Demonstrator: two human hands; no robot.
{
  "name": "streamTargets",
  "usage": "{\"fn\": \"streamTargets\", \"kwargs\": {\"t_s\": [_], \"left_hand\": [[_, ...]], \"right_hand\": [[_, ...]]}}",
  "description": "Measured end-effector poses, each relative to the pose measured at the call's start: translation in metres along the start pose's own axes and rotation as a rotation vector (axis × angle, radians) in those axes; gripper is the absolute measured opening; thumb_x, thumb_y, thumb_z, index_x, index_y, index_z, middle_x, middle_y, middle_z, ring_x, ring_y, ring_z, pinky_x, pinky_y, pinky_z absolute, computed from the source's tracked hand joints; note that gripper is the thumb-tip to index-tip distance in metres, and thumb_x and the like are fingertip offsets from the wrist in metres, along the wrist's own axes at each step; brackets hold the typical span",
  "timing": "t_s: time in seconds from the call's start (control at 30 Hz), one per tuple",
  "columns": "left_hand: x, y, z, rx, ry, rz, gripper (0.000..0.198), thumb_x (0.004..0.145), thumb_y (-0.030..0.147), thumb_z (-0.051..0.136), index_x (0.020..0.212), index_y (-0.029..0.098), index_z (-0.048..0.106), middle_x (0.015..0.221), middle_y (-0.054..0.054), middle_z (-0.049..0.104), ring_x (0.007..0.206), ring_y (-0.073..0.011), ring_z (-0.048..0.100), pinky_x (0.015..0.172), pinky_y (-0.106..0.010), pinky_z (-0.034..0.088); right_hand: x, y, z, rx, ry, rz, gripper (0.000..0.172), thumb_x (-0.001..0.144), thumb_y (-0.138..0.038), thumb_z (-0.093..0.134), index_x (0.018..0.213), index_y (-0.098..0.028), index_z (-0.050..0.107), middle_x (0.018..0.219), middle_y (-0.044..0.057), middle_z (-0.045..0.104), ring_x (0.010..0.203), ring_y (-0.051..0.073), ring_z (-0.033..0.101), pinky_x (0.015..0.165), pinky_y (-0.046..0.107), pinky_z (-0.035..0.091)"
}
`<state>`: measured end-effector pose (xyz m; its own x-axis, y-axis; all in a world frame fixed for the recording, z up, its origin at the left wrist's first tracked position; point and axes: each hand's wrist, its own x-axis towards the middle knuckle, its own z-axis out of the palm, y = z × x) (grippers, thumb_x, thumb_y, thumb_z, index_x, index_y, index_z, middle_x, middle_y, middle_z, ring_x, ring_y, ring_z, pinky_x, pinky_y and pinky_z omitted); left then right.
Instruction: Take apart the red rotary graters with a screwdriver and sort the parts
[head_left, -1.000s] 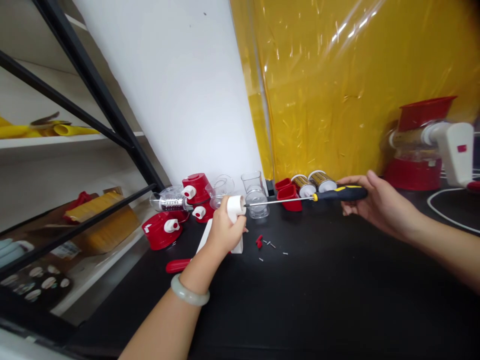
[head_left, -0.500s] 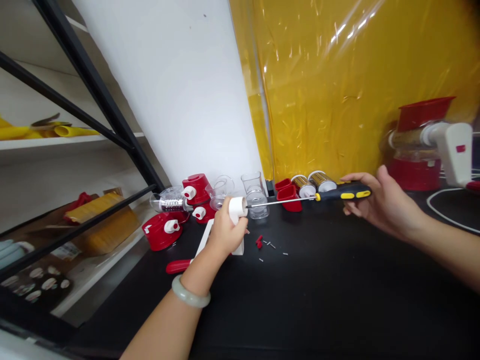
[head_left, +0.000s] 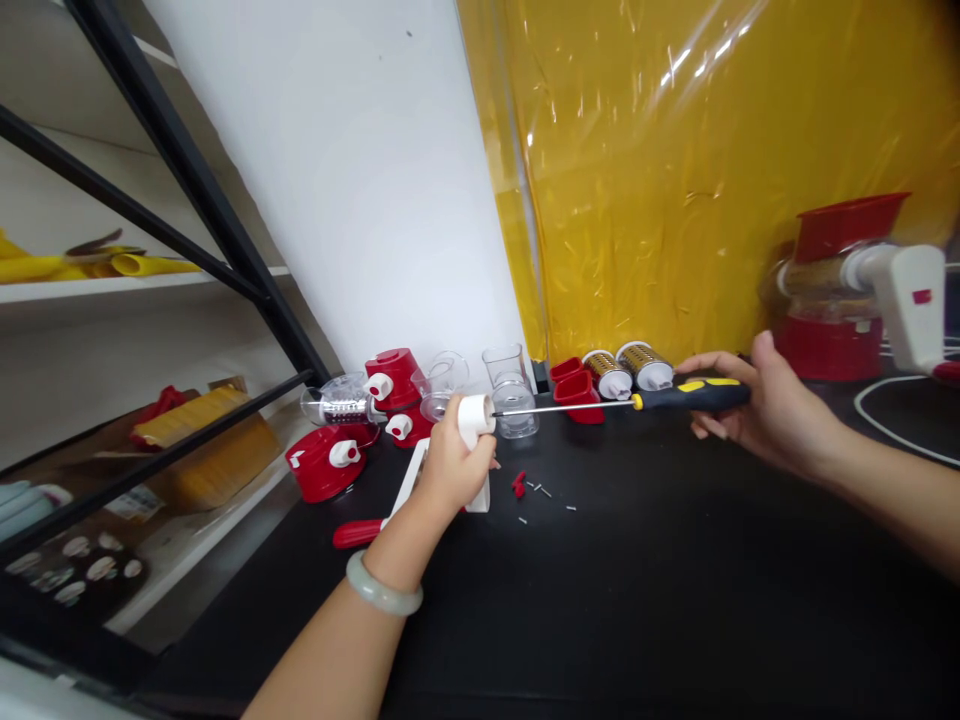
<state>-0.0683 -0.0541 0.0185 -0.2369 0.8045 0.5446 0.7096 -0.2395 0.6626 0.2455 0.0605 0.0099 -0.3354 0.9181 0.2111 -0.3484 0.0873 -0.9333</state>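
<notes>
My left hand point(head_left: 455, 462) is closed around a white crank handle point(head_left: 475, 418), whose round socket faces right and whose red grip point(head_left: 358, 533) sticks out below my wrist. In my right hand point(head_left: 765, 405) is a screwdriver point(head_left: 694, 395) with a black and yellow handle, held between thumb and fingers. Its long shaft runs level to the left, and the tip meets the socket's opening; how deep it goes is hidden. Below on the table lie small red pieces point(head_left: 519, 485) and several loose screws point(head_left: 545, 491).
Red bases point(head_left: 324, 465) with white knobs and clear plastic parts point(head_left: 514, 400) stand at the back left. Red hoppers point(head_left: 577, 395) and two grater drums point(head_left: 643, 366) sit behind the screwdriver. An assembled rotary grater point(head_left: 829, 340) stands at right; a shelf rack point(head_left: 225, 280) flanks the left.
The screwdriver's handle has rotated about its shaft, and the yellow marks show at a different angle. My right-hand fingers have shifted slightly on it. My left hand stays nearly still.
</notes>
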Motion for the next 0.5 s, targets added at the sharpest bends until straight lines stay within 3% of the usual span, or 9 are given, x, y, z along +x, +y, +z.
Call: {"fn": "streamTargets", "kwargs": {"t_s": [0.07, 0.1, 0.17, 0.23, 0.33, 0.4, 0.5], "left_hand": [[0.0, 0.001, 0.0, 0.007, 0.001, 0.002, 0.029, 0.069, 0.008, 0.05, 0.095, 0.021, 0.049, 0.058, 0.005, 0.061, 0.049, -0.0177, 0.064, 0.051, -0.026, 0.048], [0.0, 0.001, 0.0, 0.006, 0.003, 0.002, 0.029, 0.069, 0.008, 0.05, 0.095, 0.021, 0.049, 0.057, 0.005, 0.061, 0.049, -0.0177, 0.064, 0.051, -0.026, 0.048], [0.001, 0.002, -0.001, -0.003, 0.008, 0.005, 0.03, 0.069, 0.007, 0.05, 0.095, 0.021, 0.049, 0.057, 0.005, 0.061, 0.049, -0.0177, 0.064, 0.051, -0.026, 0.049], [0.001, 0.003, -0.002, 0.002, 0.015, 0.014, 0.03, 0.068, 0.007, 0.05, 0.095, 0.021, 0.049, 0.057, 0.005, 0.06, 0.049, -0.0175, 0.064, 0.051, -0.026, 0.049], [0.0, 0.003, -0.001, 0.028, 0.004, 0.017, 0.029, 0.069, 0.008, 0.051, 0.095, 0.021, 0.049, 0.058, 0.005, 0.06, 0.05, -0.0175, 0.064, 0.052, -0.026, 0.048], [0.0, 0.002, -0.001, 0.027, -0.006, 0.008, 0.029, 0.07, 0.008, 0.05, 0.095, 0.021, 0.048, 0.059, 0.005, 0.06, 0.05, -0.0174, 0.065, 0.051, -0.026, 0.048], [0.0, 0.001, 0.0, 0.023, -0.008, 0.004, 0.029, 0.07, 0.008, 0.05, 0.096, 0.021, 0.048, 0.06, 0.005, 0.06, 0.05, -0.0172, 0.064, 0.051, -0.026, 0.048]], "right_hand": [[0.002, 0.005, -0.002, -0.115, -0.015, 0.008, 0.046, 0.089, -0.062, 0.043, 0.088, -0.022, 0.064, 0.036, -0.007, 0.036, 0.034, 0.01, 0.032, 0.045, 0.026, 0.046], [0.002, 0.006, -0.003, -0.14, -0.016, -0.004, 0.041, 0.088, -0.06, 0.049, 0.089, -0.022, 0.064, 0.036, -0.008, 0.035, 0.034, 0.01, 0.032, 0.046, 0.024, 0.046], [0.002, 0.007, -0.003, -0.094, -0.006, -0.044, 0.029, 0.082, -0.051, 0.065, 0.09, -0.024, 0.063, 0.05, -0.007, 0.049, 0.042, 0.008, 0.041, 0.049, 0.021, 0.047], [0.002, 0.004, -0.002, 0.024, -0.005, -0.054, 0.027, 0.074, -0.04, 0.077, 0.092, -0.027, 0.061, 0.073, -0.004, 0.062, 0.056, 0.009, 0.054, 0.055, 0.019, 0.049], [0.0, -0.002, -0.002, 0.136, -0.047, -0.039, 0.032, 0.067, -0.03, 0.079, 0.093, -0.03, 0.061, 0.085, -0.003, 0.065, 0.072, 0.014, 0.062, 0.062, 0.023, 0.053], [0.001, -0.004, -0.003, 0.131, -0.06, -0.045, 0.027, 0.074, -0.045, 0.07, 0.093, -0.028, 0.063, 0.079, 0.0, 0.065, 0.067, 0.017, 0.062, 0.058, 0.027, 0.054], [0.003, 0.0, -0.007, -0.047, -0.055, 0.008, 0.056, 0.086, -0.07, 0.037, 0.098, -0.024, 0.066, 0.052, 0.001, 0.056, 0.04, 0.015, 0.047, 0.041, 0.028, 0.045]]}}
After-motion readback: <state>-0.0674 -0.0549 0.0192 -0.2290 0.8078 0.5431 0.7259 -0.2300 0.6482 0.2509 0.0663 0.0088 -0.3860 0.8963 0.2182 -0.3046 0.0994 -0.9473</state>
